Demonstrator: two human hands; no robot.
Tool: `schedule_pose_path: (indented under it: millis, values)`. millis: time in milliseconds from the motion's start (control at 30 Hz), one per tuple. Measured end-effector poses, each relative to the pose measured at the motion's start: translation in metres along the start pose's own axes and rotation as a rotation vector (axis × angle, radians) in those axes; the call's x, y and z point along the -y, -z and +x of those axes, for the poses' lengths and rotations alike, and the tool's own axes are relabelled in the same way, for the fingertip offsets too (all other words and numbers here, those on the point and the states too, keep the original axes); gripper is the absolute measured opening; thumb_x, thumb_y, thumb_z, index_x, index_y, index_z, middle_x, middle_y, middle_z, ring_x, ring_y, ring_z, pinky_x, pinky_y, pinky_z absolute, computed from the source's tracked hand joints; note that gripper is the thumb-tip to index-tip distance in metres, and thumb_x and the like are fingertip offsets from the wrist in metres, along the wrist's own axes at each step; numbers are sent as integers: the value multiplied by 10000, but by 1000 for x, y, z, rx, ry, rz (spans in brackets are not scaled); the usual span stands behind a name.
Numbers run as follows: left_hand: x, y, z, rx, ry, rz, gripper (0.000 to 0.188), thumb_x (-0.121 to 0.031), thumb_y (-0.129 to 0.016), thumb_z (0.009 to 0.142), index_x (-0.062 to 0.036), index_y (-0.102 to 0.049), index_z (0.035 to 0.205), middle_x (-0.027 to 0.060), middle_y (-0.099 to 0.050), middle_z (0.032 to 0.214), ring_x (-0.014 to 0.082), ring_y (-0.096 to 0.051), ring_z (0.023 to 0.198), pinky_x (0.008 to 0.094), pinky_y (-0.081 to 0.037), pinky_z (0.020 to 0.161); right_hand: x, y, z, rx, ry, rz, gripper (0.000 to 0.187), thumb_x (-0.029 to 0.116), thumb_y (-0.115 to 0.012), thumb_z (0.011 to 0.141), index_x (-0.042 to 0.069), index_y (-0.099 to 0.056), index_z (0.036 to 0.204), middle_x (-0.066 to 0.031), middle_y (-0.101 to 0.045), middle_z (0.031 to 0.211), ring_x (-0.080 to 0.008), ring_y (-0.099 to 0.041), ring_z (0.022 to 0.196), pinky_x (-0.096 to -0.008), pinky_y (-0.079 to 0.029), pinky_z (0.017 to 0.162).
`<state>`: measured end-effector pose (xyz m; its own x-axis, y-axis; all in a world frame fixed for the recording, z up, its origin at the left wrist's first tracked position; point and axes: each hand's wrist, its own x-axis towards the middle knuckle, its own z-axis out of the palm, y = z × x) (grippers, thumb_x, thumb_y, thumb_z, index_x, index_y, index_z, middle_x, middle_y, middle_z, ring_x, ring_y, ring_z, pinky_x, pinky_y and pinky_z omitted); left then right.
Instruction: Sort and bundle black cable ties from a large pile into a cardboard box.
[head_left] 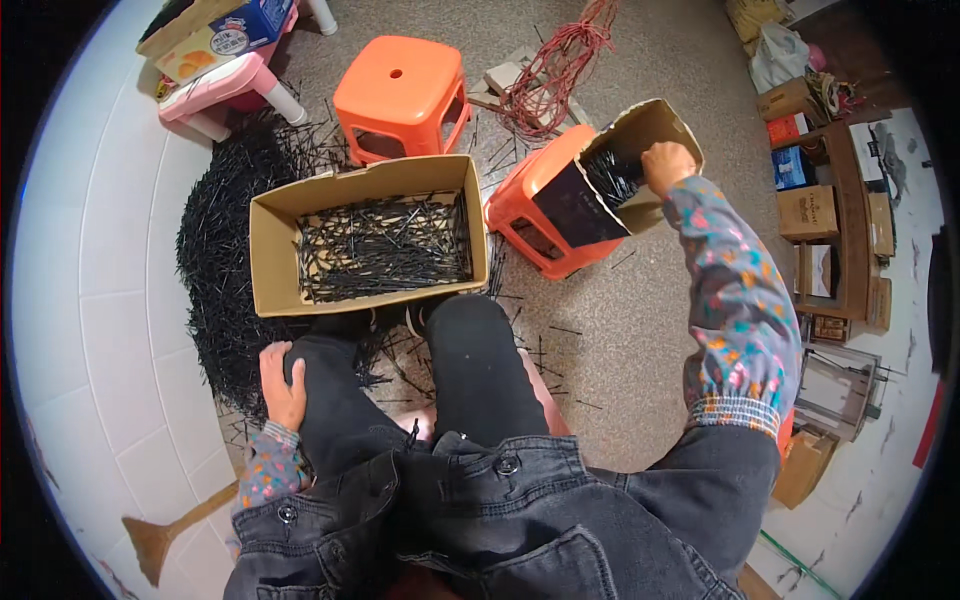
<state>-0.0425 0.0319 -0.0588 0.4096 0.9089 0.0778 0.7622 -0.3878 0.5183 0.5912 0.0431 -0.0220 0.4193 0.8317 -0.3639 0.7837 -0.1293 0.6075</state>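
Observation:
My right hand (668, 166) is inside the mouth of a small open carton (585, 222) with a dark front. Its fingers are curled, and whatever they hold is hidden. Thin black sticks (612, 178) lie in that carton, which stands tilted on an orange stool (520, 222). My left hand (284, 385) rests on my left thigh, thumb apart from the fingers, holding nothing. Before my knees stands a larger open cardboard box (372, 304), with many similar black sticks (385, 245) scattered over its bottom.
A large heap of black sticks (225, 260) lies along the left wall. Behind the box stands another orange stool (400, 85); a pink stool (225, 90) carries a carton at upper left. Red rope (555, 85) lies on the floor. Wooden shelves (850, 230) line the right.

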Motion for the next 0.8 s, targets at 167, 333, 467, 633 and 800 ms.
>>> schedule_pose_path:
  millis: [167,333,467,633,800]
  values:
    - [-2,-3,-2,-27,120,13,244,-104,-506,826,24,-539,1032,188,-487,1056,335,-479,1002,381,-371,907,40,-57,56,78,42,345,179,163,-571,758,36,-683,818,-162,-659,879,-307,-651,840,-398,-542,683]
    - [-1,-5,9,-28,123,-8,253,-119,-526,812,19,-539,1024,194,-492,1032,347,-487,984,391,-379,896,57,-108,75,252,55,461,242,205,-589,732,24,-666,873,-161,-651,946,-315,-632,907,-416,-519,761]
    - [-4,-2,13,-10,147,-23,251,-129,-525,816,16,-542,1019,195,-493,1029,347,-489,980,390,-382,891,68,-69,65,393,17,385,268,235,-605,731,77,-664,939,-134,-638,1027,-293,-614,971,-401,-502,808]
    - [-3,-3,13,-12,130,8,247,-145,-515,827,15,-543,1012,193,-493,1020,343,-490,975,386,-385,885,61,-47,65,459,8,312,288,251,-613,738,115,-658,988,-123,-628,1061,-286,-600,1000,-387,-495,823]
    - [-4,-4,9,-18,120,3,245,-154,-502,840,13,-543,1014,183,-490,1014,334,-489,968,380,-383,883,39,-41,67,394,75,363,289,252,-609,751,111,-654,999,-136,-634,1035,-304,-608,970,-392,-497,812]
